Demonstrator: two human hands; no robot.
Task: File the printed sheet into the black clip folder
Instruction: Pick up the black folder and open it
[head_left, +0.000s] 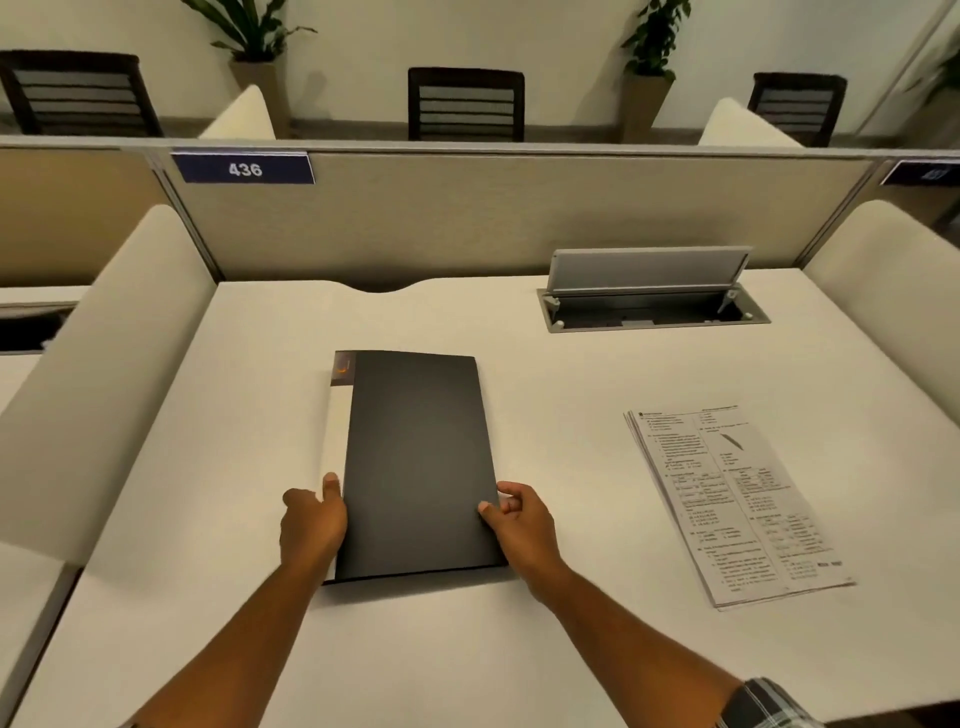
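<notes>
The black folder is lying closed on the pale surface, near the person, with both hands working at its near end. The left hand is resting against the folder's left edge, fingers together and pressing flat. The right hand is pinching the cover's right edge, thumb on top, fingers curling just beside it. The printed sheet is lying well apart to the right, untouched. To me the cover is about to be lifted; if the left hand is pressing too lightly, the folder could be sliding instead of opening, and a careless sweep could be nudging the sheet.
</notes>
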